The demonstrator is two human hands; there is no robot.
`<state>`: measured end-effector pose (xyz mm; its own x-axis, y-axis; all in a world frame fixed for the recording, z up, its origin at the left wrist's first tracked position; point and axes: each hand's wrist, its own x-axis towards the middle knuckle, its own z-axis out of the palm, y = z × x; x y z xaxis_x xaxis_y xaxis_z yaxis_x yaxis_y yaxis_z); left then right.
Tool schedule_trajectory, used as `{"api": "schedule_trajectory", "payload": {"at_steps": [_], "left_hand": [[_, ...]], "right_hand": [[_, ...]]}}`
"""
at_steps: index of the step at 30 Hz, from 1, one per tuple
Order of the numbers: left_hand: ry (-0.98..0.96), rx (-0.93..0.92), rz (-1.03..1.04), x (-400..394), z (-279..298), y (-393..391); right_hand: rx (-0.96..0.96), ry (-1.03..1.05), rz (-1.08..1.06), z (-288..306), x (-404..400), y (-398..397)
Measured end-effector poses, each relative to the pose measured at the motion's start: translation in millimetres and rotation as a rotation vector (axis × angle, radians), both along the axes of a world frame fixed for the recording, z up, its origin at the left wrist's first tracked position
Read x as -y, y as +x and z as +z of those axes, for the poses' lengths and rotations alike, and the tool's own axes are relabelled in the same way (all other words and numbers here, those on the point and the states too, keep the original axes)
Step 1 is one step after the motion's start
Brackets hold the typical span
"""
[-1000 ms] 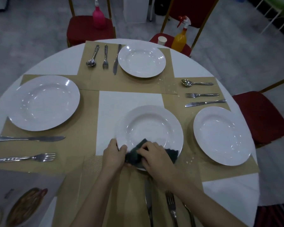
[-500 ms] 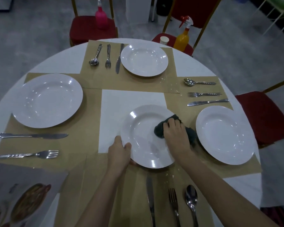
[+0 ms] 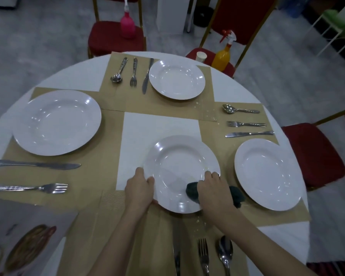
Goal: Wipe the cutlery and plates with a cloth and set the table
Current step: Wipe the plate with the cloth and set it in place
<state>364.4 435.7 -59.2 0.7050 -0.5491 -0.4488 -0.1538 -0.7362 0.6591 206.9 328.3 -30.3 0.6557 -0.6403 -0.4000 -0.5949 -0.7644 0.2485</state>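
Plate (image 3: 179,166) under wiping, lying near the table's (image 3: 78,80) near edge, above the nearest knife (image 3: 176,250), fork (image 3: 203,253) and spoon (image 3: 225,251). Risk, judged: its near rim seems to ride up on the left hand, so a hard stroke could skid it toward that cutlery or into the right-hand plate (image 3: 267,174) close beside it. Left hand (image 3: 140,189) grips the plate's left rim, thumb on top. Right hand (image 3: 212,189), fingers curled, presses the dark cloth (image 3: 192,191) onto the lower-right rim; the cloth's tail trails onto the placemat (image 3: 267,216).
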Motion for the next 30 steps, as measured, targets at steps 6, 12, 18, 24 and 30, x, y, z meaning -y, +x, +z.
{"api": "schedule_trajectory", "payload": {"at_steps": [6,12,18,24,30], "left_hand": [[-0.012,-0.045,-0.012,-2,-1,-2],[0.002,0.007,-0.024,-2,-4,-2],[-0.023,-0.011,-0.015,-3,-4,0],[-0.005,0.012,-0.008,-4,-6,-3],[0.014,0.019,-0.021,-4,-8,-1]], "right_hand": [[0.076,-0.170,-0.056,-11,24,15],[-0.006,-0.159,-0.100,-18,2,38],[0.100,-0.143,-0.096,-9,-6,0],[0.246,-0.215,-0.104,-16,15,-33],[0.126,-0.273,-0.095,-21,31,-9]]}}
